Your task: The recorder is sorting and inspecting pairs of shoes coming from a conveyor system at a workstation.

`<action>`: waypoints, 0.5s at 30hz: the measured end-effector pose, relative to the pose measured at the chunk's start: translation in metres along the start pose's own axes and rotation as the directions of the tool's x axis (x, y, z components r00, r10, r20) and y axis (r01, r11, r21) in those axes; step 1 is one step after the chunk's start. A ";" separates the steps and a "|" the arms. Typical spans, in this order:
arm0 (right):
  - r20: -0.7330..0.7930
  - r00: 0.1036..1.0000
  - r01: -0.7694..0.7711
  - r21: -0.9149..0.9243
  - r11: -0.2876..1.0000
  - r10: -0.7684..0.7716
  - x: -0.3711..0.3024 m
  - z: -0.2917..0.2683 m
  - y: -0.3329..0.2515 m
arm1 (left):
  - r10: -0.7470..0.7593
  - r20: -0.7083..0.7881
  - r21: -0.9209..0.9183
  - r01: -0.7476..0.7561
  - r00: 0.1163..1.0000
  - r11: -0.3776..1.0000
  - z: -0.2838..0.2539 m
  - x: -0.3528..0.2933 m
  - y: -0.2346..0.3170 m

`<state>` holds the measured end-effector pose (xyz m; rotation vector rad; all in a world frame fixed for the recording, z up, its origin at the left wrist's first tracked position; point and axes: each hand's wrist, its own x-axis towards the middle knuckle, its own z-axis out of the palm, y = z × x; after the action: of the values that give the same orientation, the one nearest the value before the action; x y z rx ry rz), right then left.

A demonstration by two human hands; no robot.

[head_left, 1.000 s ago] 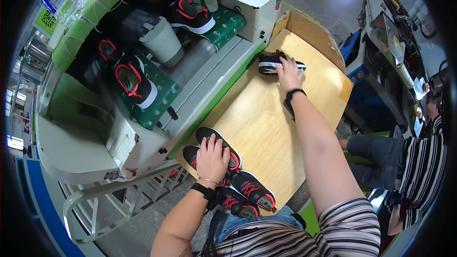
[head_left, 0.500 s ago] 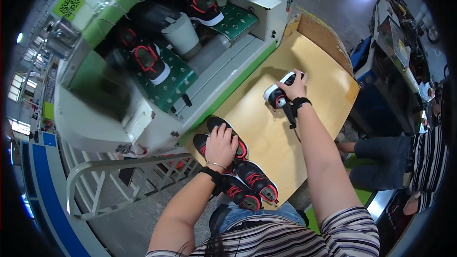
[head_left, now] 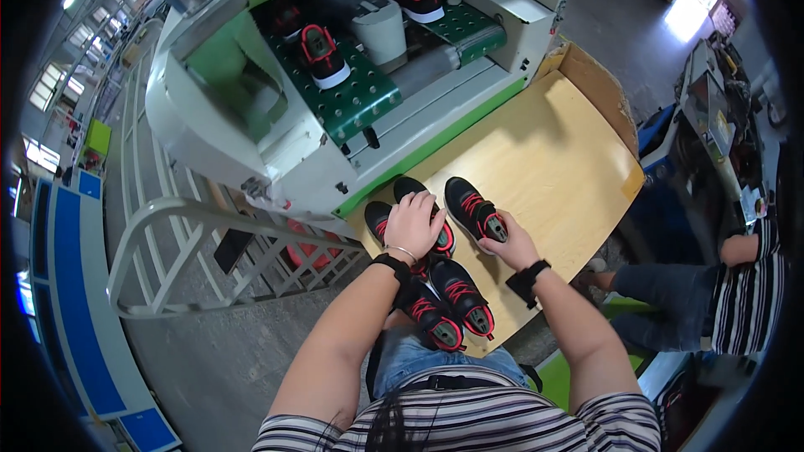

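My right hand (head_left: 512, 244) grips a black sneaker (head_left: 469, 205) with red laces and white sole by its heel end, thumb at the collar, low over the wooden tabletop (head_left: 557, 159). To its left, my left hand (head_left: 412, 224) lies over a pair of similar sneakers, fingers extended and thumb apart, covering much of them. The toe of one paired sneaker (head_left: 408, 187) shows beyond my fingers. Nearer to me, another pair of black sneakers (head_left: 459, 295) with red laces sits side by side at the table's near edge, heels toward me.
Beyond the table stands a white and green machine (head_left: 293, 163) with green perforated plates (head_left: 368, 105) bearing sneakers. A cardboard barrier (head_left: 599, 84) edges the table's far right. At left is a metal rail frame (head_left: 180, 209). Another person (head_left: 737, 293) in a striped shirt stands at right.
My right hand has brought its sneaker from the far right of the table toward me and leftward, beside the pair under my left hand. The sneaker has turned, toe now away from me.
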<state>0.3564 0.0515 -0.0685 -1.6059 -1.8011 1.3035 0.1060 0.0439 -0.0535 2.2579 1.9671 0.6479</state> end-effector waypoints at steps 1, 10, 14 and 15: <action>-0.109 0.986 0.133 0.071 0.989 -0.125 -0.006 0.010 0.009 | -0.057 0.032 -0.182 0.062 0.998 0.981 -0.005 0.002 0.002; -0.063 0.991 0.131 0.602 0.788 -0.116 -0.023 -0.005 -0.093 | -0.160 0.310 -0.925 0.336 0.937 0.177 -0.059 -0.030 0.015; -0.200 0.845 0.518 0.537 0.666 -0.496 -0.045 -0.019 -0.132 | 0.260 0.487 -0.752 0.552 0.834 -0.360 -0.107 -0.017 0.036; -0.225 0.882 0.470 0.395 0.789 -0.413 -0.035 -0.022 -0.128 | 0.228 0.458 -0.763 0.512 0.859 -0.395 -0.118 -0.010 0.033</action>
<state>0.3120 0.0387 0.0573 -0.9229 -1.5327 1.2310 0.0937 0.0036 0.0620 0.6318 0.5224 0.9934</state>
